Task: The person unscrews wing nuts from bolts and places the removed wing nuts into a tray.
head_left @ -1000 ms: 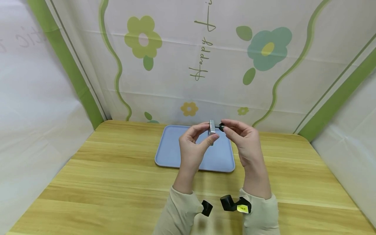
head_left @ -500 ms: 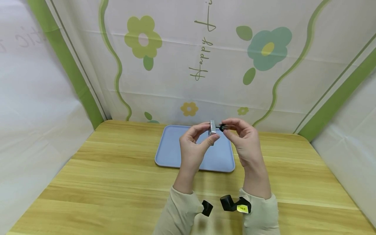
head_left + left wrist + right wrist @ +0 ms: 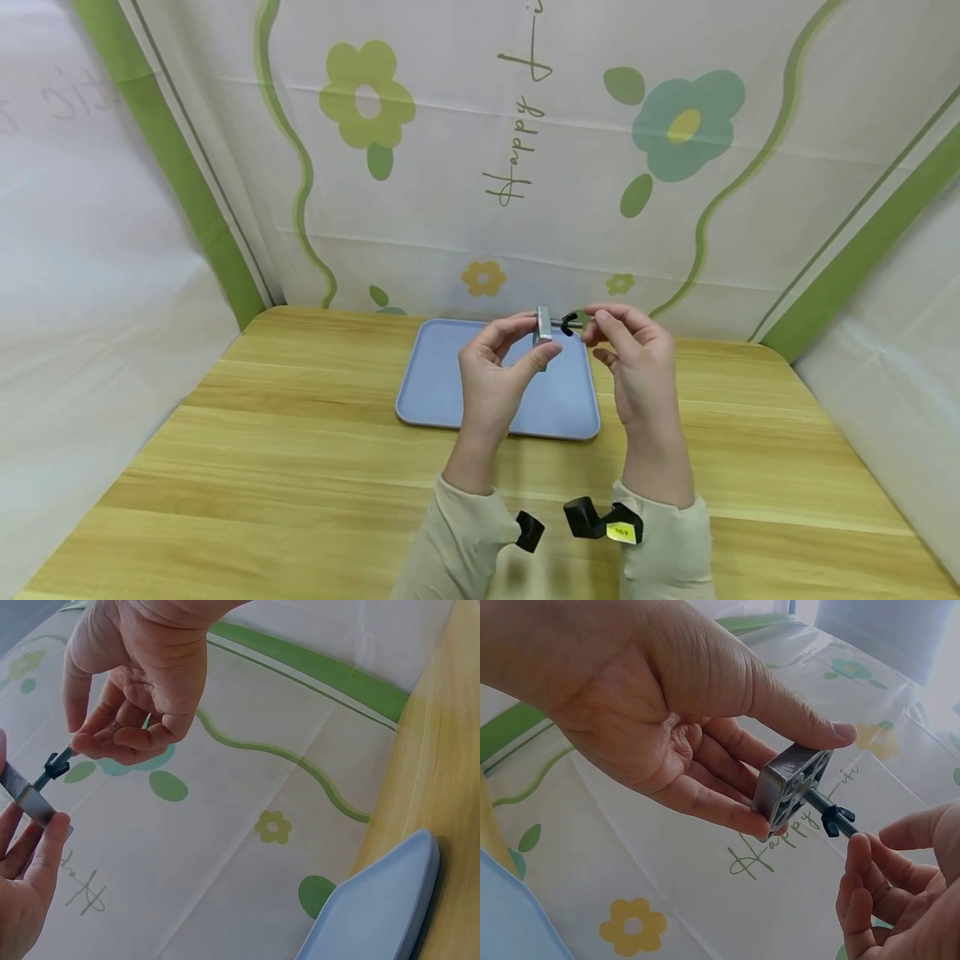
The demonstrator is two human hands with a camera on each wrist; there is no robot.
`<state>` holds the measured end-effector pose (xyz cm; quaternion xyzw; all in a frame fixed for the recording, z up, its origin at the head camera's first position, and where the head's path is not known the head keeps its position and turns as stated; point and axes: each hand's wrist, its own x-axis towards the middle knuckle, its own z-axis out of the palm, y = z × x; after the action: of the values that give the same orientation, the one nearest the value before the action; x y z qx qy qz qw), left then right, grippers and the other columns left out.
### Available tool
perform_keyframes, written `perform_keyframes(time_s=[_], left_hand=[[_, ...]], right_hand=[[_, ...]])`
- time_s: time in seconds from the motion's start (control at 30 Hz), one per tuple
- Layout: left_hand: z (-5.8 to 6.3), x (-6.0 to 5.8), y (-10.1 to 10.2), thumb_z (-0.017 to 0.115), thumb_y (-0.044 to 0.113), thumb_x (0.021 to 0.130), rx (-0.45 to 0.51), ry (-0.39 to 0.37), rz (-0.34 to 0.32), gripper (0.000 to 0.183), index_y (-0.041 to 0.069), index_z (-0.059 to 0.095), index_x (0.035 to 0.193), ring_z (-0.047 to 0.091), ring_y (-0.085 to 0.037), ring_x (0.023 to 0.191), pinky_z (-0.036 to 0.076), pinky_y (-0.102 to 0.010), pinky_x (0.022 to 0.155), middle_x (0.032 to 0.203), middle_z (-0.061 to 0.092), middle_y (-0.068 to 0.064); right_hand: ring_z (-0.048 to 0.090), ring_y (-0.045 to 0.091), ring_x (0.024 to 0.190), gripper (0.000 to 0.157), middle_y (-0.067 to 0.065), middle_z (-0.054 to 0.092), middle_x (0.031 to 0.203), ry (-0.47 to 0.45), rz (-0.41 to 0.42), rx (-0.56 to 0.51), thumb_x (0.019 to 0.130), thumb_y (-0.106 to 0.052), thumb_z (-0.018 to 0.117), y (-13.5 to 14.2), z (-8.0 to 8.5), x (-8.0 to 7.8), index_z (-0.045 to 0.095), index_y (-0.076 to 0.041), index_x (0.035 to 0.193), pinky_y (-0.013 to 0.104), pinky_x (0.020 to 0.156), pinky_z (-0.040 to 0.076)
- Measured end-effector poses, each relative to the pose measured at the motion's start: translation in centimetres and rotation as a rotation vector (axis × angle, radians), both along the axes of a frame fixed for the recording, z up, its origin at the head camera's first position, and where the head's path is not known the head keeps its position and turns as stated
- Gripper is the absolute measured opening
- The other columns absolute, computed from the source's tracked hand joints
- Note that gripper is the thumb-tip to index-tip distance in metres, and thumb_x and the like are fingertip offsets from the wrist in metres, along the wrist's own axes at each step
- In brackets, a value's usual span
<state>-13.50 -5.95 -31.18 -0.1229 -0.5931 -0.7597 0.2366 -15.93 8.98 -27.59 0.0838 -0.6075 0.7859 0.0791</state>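
My left hand (image 3: 489, 371) pinches a small square metal block (image 3: 543, 327) between thumb and fingers, raised in front of me. Out of the block's face sticks a threaded bolt (image 3: 819, 801), pointing to the right. A black wing nut (image 3: 834, 820) sits partway along its thread, apart from the block. My right hand (image 3: 641, 358) is beside the bolt's free end, fingers loosely bent. In the right wrist view its fingertip is right at the bolt's tip, while the thumb stands away from it. Nothing is gripped by the right hand.
A light blue tray (image 3: 555, 404) lies on the wooden table (image 3: 300, 433) below and behind the hands. A white curtain (image 3: 450, 167) with flower prints hangs at the table's far edge. Black camera mounts (image 3: 528, 532) stick out from both sleeves.
My right thumb and fingers have let go of the wing nut and drawn slightly to the right, so the nut shows uncovered. The left hand and block have hardly moved.
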Motion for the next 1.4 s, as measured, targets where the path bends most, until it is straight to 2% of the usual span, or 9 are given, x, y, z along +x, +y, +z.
perform_keyframes(time_s=[0.33,0.7,0.97,1.17,1.4], left_hand=[[0.1,0.08,0.01,0.082,0.011,0.08,0.003,-0.009,-0.006,0.035,-0.002,0.069,0.11,0.064,-0.019,0.119,0.062,-0.029,0.081,0.122,0.068,-0.012],[0.07,0.06,-0.03,0.082,0.011,0.08,0.004,0.003,-0.007,0.035,-0.003,0.069,0.109,0.064,-0.02,0.118,0.062,-0.027,0.078,0.122,0.068,-0.013],[0.09,0.09,-0.13,0.082,0.011,0.081,0.014,-0.008,-0.01,0.035,-0.002,0.069,0.111,0.064,-0.019,0.119,0.062,-0.027,0.079,0.123,0.068,-0.012],[0.01,0.06,-0.21,0.082,0.012,0.081,0.01,-0.013,-0.006,0.034,-0.001,0.069,0.11,0.064,-0.017,0.118,0.062,-0.028,0.079,0.123,0.068,-0.01],[0.07,0.05,-0.16,0.082,0.008,0.081,0.003,-0.02,0.0,0.033,-0.001,0.069,0.11,0.064,-0.018,0.118,0.062,-0.028,0.08,0.121,0.069,-0.011]], right_hand=[[0.062,0.011,0.071,0.021,-0.004,0.067,0.07,-0.005,0.043,0.041,0.101,-0.017,0.06,-0.15,-0.25,-0.05,0.074,-0.018,0.086,0.023,0.066,0.049],[0.064,0.008,0.073,0.024,-0.007,0.07,0.07,-0.033,0.038,0.101,0.098,-0.015,0.065,-0.24,0.0,0.13,0.078,-0.024,0.079,0.022,0.068,0.051],[0.065,0.008,0.078,0.023,-0.009,0.072,0.076,-0.032,0.071,0.125,0.097,-0.014,0.066,-0.17,0.15,0.28,0.078,-0.027,0.083,0.02,0.07,0.053],[0.066,0.008,0.086,0.022,-0.008,0.072,0.089,0.009,0.1,0.137,0.097,-0.009,0.066,0.01,0.02,0.26,0.078,-0.026,0.09,0.019,0.075,0.056],[0.061,0.007,0.092,0.027,-0.009,0.07,0.1,0.124,0.118,0.16,0.092,0.005,0.065,0.15,-0.5,-0.01,0.077,-0.018,0.102,0.016,0.078,0.054]])
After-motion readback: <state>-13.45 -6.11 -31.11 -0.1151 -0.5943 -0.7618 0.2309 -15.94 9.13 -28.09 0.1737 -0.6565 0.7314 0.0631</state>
